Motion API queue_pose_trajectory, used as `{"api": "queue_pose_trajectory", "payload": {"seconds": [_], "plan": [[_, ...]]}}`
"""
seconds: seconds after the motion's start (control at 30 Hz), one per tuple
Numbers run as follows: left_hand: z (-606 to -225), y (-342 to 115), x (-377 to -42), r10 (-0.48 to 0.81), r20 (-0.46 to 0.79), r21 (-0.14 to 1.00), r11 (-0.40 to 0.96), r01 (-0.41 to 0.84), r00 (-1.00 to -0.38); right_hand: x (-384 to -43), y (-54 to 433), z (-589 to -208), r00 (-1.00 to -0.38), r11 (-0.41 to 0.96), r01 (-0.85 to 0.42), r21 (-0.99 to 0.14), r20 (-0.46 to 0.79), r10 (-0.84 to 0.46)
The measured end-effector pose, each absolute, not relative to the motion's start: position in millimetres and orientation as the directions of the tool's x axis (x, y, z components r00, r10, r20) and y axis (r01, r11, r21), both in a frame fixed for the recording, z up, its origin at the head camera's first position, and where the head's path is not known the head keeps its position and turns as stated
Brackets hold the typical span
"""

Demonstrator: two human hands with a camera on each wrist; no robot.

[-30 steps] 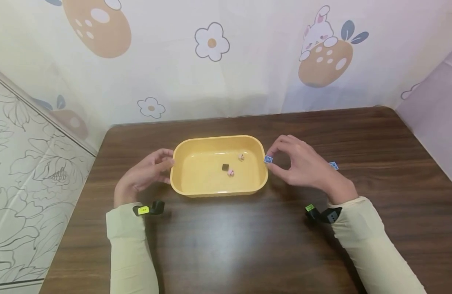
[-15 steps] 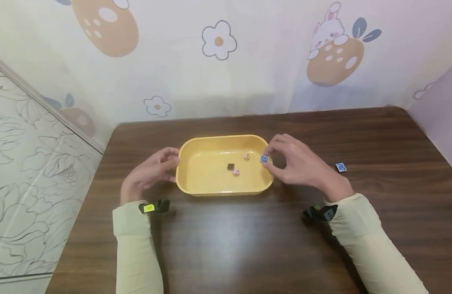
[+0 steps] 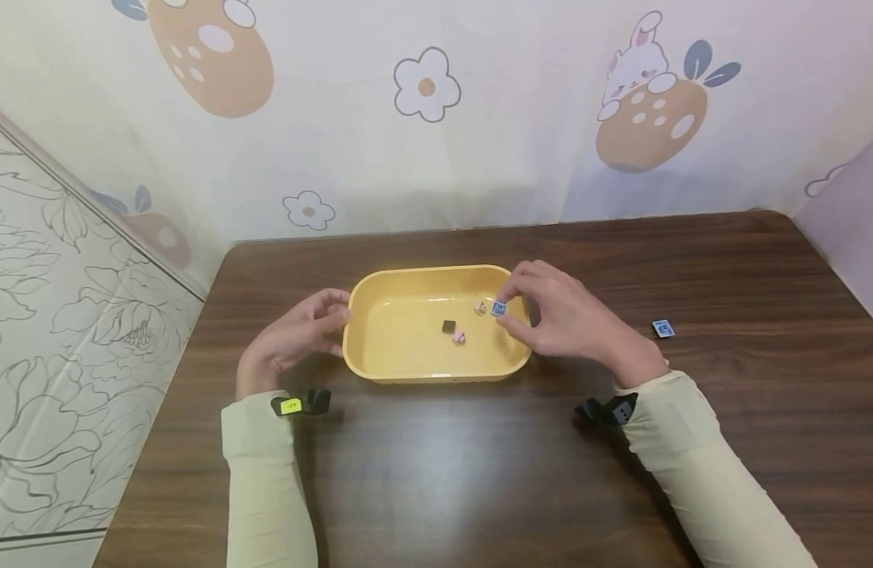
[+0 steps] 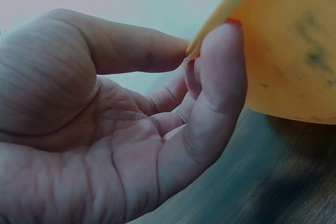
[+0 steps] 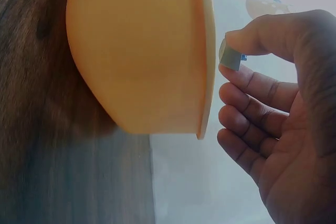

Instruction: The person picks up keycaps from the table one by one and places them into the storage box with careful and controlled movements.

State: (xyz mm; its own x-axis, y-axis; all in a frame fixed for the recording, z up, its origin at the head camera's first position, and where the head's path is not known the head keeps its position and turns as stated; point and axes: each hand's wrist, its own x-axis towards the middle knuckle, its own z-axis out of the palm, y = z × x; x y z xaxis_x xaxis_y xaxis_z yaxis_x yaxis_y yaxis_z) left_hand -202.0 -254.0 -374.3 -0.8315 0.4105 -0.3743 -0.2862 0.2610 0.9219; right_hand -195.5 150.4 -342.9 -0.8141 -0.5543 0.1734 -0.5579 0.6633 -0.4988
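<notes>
Left hand (image 3: 297, 330): pinching the yellow tub (image 3: 401, 339) at its left end, between thumb and fingers.
Right hand (image 3: 564, 319): holding the blue block (image 3: 498, 308) narrowly between thumb and forefinger.
Blue block: held over the tub's right end, above rim height in the right wrist view.
Inside the tub: dark square (image 3: 448, 326) just beside a pink piece (image 3: 460, 338); paler piece (image 3: 480, 308) farther right.
Table (image 3: 422, 457): bearing the tub and, beyond the right hand, another block (image 3: 663, 328).

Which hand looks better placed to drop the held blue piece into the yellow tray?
Probably the right hand: it pinches the blue piece over the yellow tray, while the left hand grips the tray's other end.
</notes>
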Motion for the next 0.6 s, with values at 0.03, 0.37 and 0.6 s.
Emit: {"api": "queue_pose_trajectory", "payload": {"seconds": [0.03, 0.37, 0.6], "plan": [[-374, -254, -202, 0.410, -0.375, 0.921, 0.262, -0.287, -0.831, -196, 149, -343, -0.812, 0.660, -0.559, -0.502, 0.171, -0.557], [-372, -254, -202, 0.402, -0.381, 0.917, 0.279, -0.285, -0.833, -200, 136, -344, -0.796, 0.626, -0.570, -0.533, 0.170, -0.581], [-374, -254, -202, 0.411, -0.378, 0.920, 0.268, -0.286, -0.830, -203, 130, -348, -0.791, 0.625, -0.570, -0.533, 0.149, -0.594]]}}
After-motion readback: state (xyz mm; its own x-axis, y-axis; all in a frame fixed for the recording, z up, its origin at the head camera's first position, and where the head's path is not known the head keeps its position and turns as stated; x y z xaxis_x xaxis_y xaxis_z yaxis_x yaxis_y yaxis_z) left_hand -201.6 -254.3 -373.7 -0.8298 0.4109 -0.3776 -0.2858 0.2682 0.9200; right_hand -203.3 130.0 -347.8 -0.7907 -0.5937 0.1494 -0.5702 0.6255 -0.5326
